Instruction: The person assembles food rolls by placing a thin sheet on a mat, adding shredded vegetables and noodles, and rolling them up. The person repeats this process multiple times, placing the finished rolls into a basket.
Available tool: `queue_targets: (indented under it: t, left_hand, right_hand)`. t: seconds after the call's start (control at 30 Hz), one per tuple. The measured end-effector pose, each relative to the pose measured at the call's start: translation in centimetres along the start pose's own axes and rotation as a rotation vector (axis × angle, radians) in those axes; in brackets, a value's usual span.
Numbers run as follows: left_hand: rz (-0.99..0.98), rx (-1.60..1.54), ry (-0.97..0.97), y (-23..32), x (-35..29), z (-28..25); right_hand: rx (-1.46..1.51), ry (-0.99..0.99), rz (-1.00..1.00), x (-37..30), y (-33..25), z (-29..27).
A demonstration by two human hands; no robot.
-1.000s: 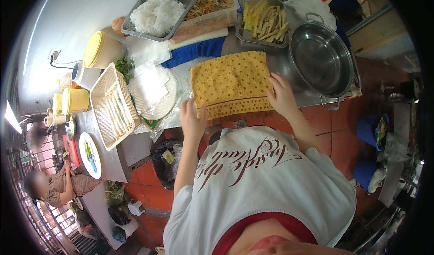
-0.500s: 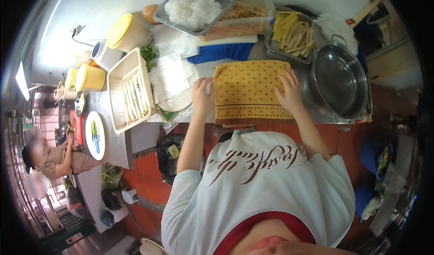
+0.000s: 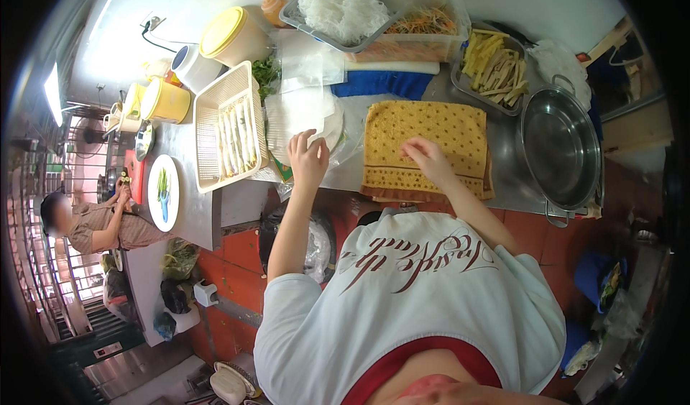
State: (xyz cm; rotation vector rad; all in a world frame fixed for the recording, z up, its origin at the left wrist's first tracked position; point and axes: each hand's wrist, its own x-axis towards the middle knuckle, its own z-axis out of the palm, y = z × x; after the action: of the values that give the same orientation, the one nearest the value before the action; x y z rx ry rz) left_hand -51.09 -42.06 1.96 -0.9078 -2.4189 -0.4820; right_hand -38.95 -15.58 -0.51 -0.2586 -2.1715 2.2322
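Note:
A folded yellow towel (image 3: 425, 125) with brown dots and a brown band lies on the metal counter in front of me. My right hand (image 3: 431, 162) hovers above its near half, fingers loosely bent and holding nothing. To the left, my left hand (image 3: 309, 160) has its fingers apart at the near edge of a stack of thin white wrapper sheets (image 3: 295, 110); whether the fingertips touch them I cannot tell. Beside the stack stands a cream plastic basket (image 3: 203, 143) with several long pale rolls (image 3: 237, 139) lying side by side.
White noodles (image 3: 341, 11) fill a tray at the back, next to shredded vegetables (image 3: 424, 22) in a clear container. Yellow and pale strips (image 3: 496, 63) lie in another tray. A metal basin (image 3: 559, 146) stands right. Far left, a person (image 3: 97, 225) works near a white oval plate (image 3: 172, 214).
Both hands have left the towel's side edges. My left hand has moved toward the wrapper sheets, and my right hand has come in over the towel. The view has shifted left.

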Motion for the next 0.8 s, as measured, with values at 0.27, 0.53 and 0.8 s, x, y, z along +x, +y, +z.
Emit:
queue_targets:
  t: [0.27,0.53,0.8]
  left_hand:
    - [-0.127,0.062,-0.160,2.4,-2.2,1.9]
    - [-0.474,0.128,-0.126,-2.9,-2.3,3.0]
    - [-0.210,-0.253,-0.045,5.9,-2.5,4.5]
  right_hand:
    - [-0.135,-0.014,0.075,7.8,2.4,8.6]
    - [-0.495,0.657,-0.034,-5.3,-10.9,-11.2]
    - [-0.757,1.287,-0.074,-24.0,-5.4,-32.6]
